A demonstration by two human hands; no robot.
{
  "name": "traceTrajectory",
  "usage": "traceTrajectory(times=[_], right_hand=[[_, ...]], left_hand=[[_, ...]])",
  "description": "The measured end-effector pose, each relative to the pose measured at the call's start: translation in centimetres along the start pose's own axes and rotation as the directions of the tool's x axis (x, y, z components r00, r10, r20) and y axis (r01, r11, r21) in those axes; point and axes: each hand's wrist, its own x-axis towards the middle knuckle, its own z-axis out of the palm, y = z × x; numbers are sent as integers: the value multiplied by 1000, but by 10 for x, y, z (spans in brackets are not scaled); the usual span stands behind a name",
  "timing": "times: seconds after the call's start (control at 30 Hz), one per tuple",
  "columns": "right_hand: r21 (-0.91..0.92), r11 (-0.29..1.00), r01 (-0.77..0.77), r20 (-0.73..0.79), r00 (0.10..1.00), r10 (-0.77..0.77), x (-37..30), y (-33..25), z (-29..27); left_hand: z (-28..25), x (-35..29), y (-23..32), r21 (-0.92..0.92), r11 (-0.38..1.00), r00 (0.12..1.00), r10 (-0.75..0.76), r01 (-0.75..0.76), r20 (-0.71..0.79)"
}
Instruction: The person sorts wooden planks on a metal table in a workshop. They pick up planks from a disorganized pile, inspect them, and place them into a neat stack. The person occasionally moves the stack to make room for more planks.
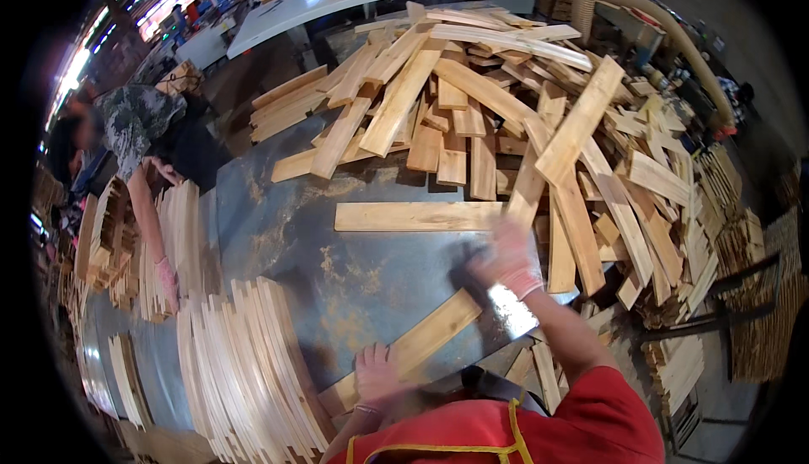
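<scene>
Plank (436, 332) lies slantwise on the worktop (337, 274), its long axis running from near left to far right. The left hand (378, 375) rests over it, fingers slightly spread; how firmly that grip closes, I cannot tell. By a crosswise board's (413, 217) right end, the right hand (509, 260) blurs, its grip unreadable.

Pale wood, matt throughout: faintly grained in the slanting plank (434, 332) and board heap (489, 93), smooth-edged in the close-set stack (244, 363). Smooth grey metal in the tabletop (295, 236), glossy where lit, matt under scattered dust (345, 327). Red cloth, matt, in the garment (590, 418).
</scene>
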Motion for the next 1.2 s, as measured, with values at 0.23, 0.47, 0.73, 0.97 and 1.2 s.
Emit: traceTrajectory(times=[0.23, 0.47, 0.73, 0.97, 1.2], right_hand=[[-371, 693, -618, 248, 653, 715, 19, 155, -29], [54, 837, -545, 79, 838, 540, 1, 169, -14], [677, -7, -736, 736, 677, 23, -141, -48, -15], [544, 43, -838, 803, 505, -317, -144, -290, 76], [526, 396, -753, 826, 340, -450, -128, -372, 62]], left_hand=[[25, 16, -11, -106, 985, 977, -153, 138, -149], [-17, -33, -29, -957, -173, 938, -220, 232, 267], [-8, -92, -84, -118, 746, 678, -650, 655, -343], [38, -215, -113, -326, 651, 433, -724, 685, -536], [119, -335, -77, -887, -434, 66, -891, 158, 448]])
